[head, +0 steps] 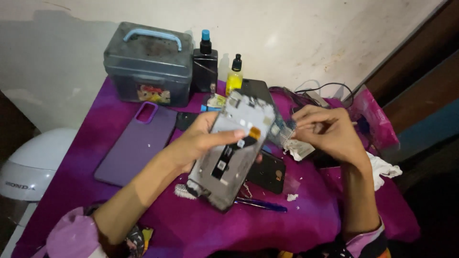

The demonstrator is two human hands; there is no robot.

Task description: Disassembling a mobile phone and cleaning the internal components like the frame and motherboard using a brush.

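A purple cloth [267, 224] covers the table; a closed grey box [149, 64] sits at eleven o'clock. The left hand [203, 141] grips an opened phone [234, 148]; the right hand [327, 131] pinches its edge.

My left hand [201, 141] holds the phone frame [234, 148] tilted above the middle of the worktop [296, 220], and my right hand [330, 134] is just right of it at its upper edge. Under the frame lie a phone back [267, 172] and a pen [260, 204]. To the left a phone case [136, 143] lies flat. Behind it stands a storage box [148, 64], with two bottles [205, 67] to its right. A helmet [31, 165] sits off the worktop's left edge.
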